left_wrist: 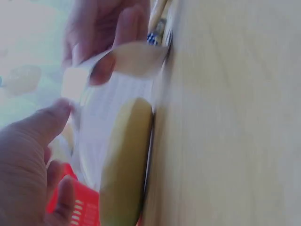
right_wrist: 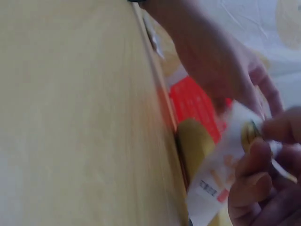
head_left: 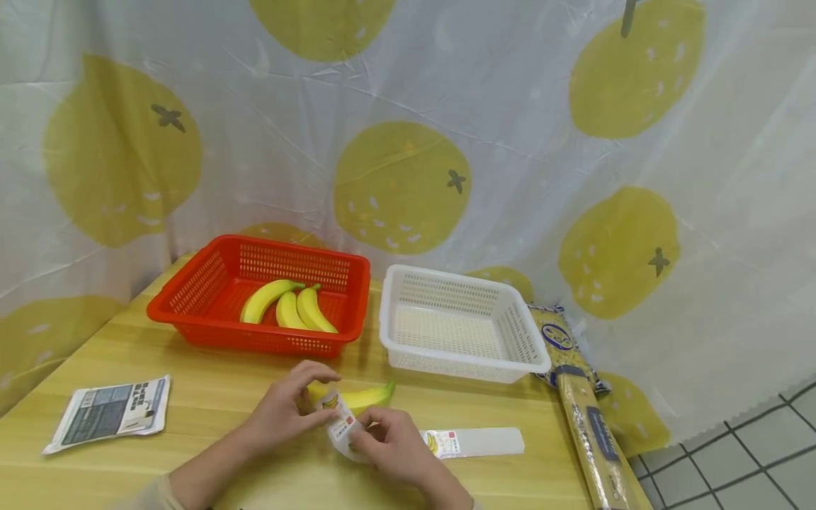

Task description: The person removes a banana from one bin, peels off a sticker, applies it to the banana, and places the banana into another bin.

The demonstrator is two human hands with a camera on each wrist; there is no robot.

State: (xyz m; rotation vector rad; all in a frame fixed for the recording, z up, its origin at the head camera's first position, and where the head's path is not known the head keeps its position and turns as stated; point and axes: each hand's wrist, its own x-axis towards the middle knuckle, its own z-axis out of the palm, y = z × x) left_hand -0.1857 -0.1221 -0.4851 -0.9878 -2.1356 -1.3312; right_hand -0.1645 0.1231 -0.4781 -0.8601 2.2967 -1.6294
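Observation:
Both hands hold a white paper strip label point(head_left: 341, 423) printed with a banana picture, just in front of a single yellow banana point(head_left: 366, 398) on the table. My left hand point(head_left: 280, 411) has its thumb at the strip's left end; its fingertips are partly hidden behind the paper. My right hand point(head_left: 398, 448) pinches the other end between thumb and fingers. In the left wrist view the strip point(left_wrist: 141, 59) curves above the banana point(left_wrist: 124, 165). Right of the hands, a similar strip label point(head_left: 489, 442) lies flat on the table.
Behind the hands stands a red basket point(head_left: 255, 338) with three bananas point(head_left: 264, 299) inside. To its right is a white basket point(head_left: 455, 360). A printed flat packet point(head_left: 115, 414) lies at left. Clear bags of food point(head_left: 589, 435) line the right edge.

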